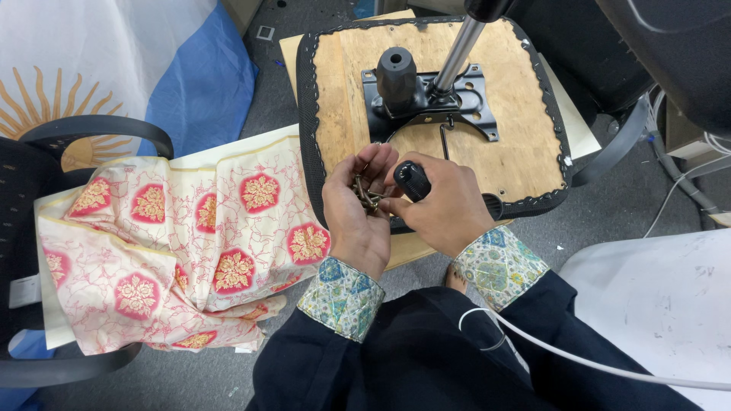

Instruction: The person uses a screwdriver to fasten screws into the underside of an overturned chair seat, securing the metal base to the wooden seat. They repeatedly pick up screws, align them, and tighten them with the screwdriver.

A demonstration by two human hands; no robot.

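Seen from above, looking down at a seated person's two hands w/ patterned cuffs and dark sleeves. The left hand (356,204) is cupped palm-up, fingers curled round a small heap of dark metal screws (368,195). The right hand (442,204) is closed round the black ribbed handle of a screwdriver (412,180); its tip is hidden, prob. pointing down behind the hand. Both hands hover just over the near edge of an upturned chair seat (525,114).

Handling, as a judgement: the screws look small, hard and loose, so likely to roll or slip out unless the palm stays cupped; best picked one at a time by the head. The screwdriver looks stiff and light, its ribbed grip giving good purchase.

The seat shows its bare plywood underside, edged w/ black stapled fabric. Bolted at its centre is a black metal mechanism plate (476,103) w/ a black knob (397,74) and a shiny gas-lift column (459,55) rising toward the top of the view. The seat rests on pale board over grey carpet.

To the left, cream cloth (190,251) w/ red-and-gold flower medallions lies draped across a black armchair (99,129). Behind it, a blue-and-white flag (175,68) w/ a golden sun. A white cable (594,361) crosses the lap at lower right. No packages or readable labels near the hands.
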